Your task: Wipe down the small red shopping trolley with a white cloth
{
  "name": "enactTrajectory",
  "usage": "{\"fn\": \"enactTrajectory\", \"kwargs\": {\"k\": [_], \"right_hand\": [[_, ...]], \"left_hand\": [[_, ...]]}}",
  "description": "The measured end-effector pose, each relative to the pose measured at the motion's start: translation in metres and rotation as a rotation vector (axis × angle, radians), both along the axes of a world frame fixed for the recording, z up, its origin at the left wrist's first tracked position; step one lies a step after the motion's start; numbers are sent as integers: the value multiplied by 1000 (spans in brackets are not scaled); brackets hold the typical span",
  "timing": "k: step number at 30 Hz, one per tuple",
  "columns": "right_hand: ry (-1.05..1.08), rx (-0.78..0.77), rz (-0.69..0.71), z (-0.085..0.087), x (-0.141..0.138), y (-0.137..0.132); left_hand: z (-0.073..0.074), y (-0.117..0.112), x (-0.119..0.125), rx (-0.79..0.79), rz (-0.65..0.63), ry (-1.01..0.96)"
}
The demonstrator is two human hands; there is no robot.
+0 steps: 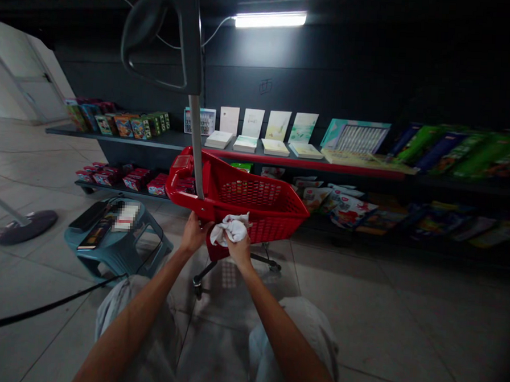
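A red plastic shopping basket on wheels (258,200) stands on the tiled floor right in front of me, its grey pull handle (162,38) raised high on a metal pole. My left hand (194,233) grips the near rim of the basket. My right hand (239,248) is closed on a crumpled white cloth (232,228), pressed against the basket's near wall. My knees in light trousers show at the bottom of the view.
A teal plastic stool (119,246) with a phone and small items on it stands at the left, a black cable running past it. A fan base (26,224) sits further left. Dark shelves (282,155) with books, boxes and packets run along the back.
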State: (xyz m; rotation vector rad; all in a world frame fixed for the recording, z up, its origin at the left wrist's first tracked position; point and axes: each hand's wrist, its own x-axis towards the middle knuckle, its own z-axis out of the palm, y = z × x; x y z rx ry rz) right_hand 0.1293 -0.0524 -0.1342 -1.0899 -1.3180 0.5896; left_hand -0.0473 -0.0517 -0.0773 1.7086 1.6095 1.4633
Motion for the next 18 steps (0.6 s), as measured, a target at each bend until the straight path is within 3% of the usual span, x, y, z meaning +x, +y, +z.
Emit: {"fn": "enactTrajectory", "kwargs": {"k": [6,14,18], "right_hand": [[14,88,-70,19,34,10],[-29,148,-403,38,97,16],[-103,202,-372,50,113,10]], "left_hand": [[2,0,-3,-12,-37,-19],[-5,8,-9,16,23,11],[-9,8,-14,38,52,-38]]}}
